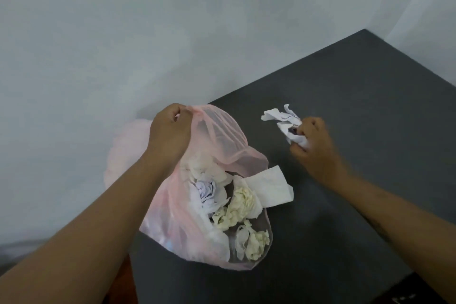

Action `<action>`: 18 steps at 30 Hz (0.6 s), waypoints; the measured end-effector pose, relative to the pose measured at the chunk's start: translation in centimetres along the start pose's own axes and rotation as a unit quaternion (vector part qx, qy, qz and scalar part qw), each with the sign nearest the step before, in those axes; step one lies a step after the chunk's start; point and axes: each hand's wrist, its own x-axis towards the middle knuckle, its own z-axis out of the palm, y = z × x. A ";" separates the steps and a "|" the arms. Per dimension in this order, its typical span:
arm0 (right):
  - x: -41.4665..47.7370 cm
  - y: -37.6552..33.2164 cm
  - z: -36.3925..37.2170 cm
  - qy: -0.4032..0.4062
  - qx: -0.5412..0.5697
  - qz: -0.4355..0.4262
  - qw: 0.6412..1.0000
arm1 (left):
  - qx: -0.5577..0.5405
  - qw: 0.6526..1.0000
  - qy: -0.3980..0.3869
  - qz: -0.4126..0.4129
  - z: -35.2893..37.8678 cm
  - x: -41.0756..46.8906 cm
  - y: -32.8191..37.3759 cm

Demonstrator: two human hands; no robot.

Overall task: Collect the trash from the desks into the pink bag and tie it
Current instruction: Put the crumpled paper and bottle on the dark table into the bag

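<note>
A thin pink bag (172, 224) rests on the dark grey desk (357, 96), its mouth held up and open. My left hand (169, 134) pinches the bag's rim at the top. Inside lie several crumpled white and cream papers (234, 205). A flat white tissue (270, 186) sticks out over the bag's right edge. To the right of the bag, my right hand (312, 143) is closed around a crumpled white paper (283, 118) just above the desk top.
A pale grey wall (123, 32) runs behind the desk and meets it along the far edge. The desk's left edge lies under the bag. A brown surface (123, 279) shows below my left forearm.
</note>
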 end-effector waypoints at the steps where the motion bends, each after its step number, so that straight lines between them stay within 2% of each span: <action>1: -1.6 -1.9 0.0 0.004 0.022 -0.028 0.999 | -0.003 1.000 0.007 -0.001 -0.4 -0.3 0.2; 3: -4.6 -5.7 0.3 -0.028 0.066 -0.066 0.995 | -0.011 1.000 0.018 -0.001 -0.9 -0.9 0.4; 6: -7.1 -10.3 2.1 -0.125 0.110 -0.100 0.981 | -0.024 0.999 0.029 -0.002 -1.1 -2.0 0.8; 9: -7.4 -12.8 4.6 -0.269 0.042 -0.154 0.950 | -0.021 0.999 0.032 0.010 -1.2 -3.2 1.1; 11: -7.7 -13.3 5.4 -0.310 0.034 -0.143 0.939 | -0.007 0.999 0.031 0.022 -1.3 -3.9 1.1; 12: -7.9 -13.4 5.1 -0.289 0.074 -0.108 0.948 | -0.005 0.999 0.032 0.026 -1.5 -4.2 1.0; 14: -7.9 -12.4 4.2 -0.132 0.142 -0.048 0.980 | -0.008 0.999 0.039 0.028 -2.0 -4.7 0.7; 15: -7.6 -11.2 3.8 -0.038 0.123 -0.011 0.992 | -0.011 0.999 0.044 0.027 -2.3 -4.9 0.5; 16: -7.3 -9.6 3.3 0.020 0.083 0.050 0.995 | -0.014 0.998 0.049 0.026 -2.7 -5.1 0.4; 17: -7.1 -7.9 2.7 0.032 0.034 0.134 0.990 | -0.015 0.998 0.053 0.026 -2.9 -5.3 0.2; 18: -7.1 -6.3 2.3 -0.002 0.005 0.225 0.974 | -0.017 0.998 0.057 0.025 -3.2 -5.5 0.0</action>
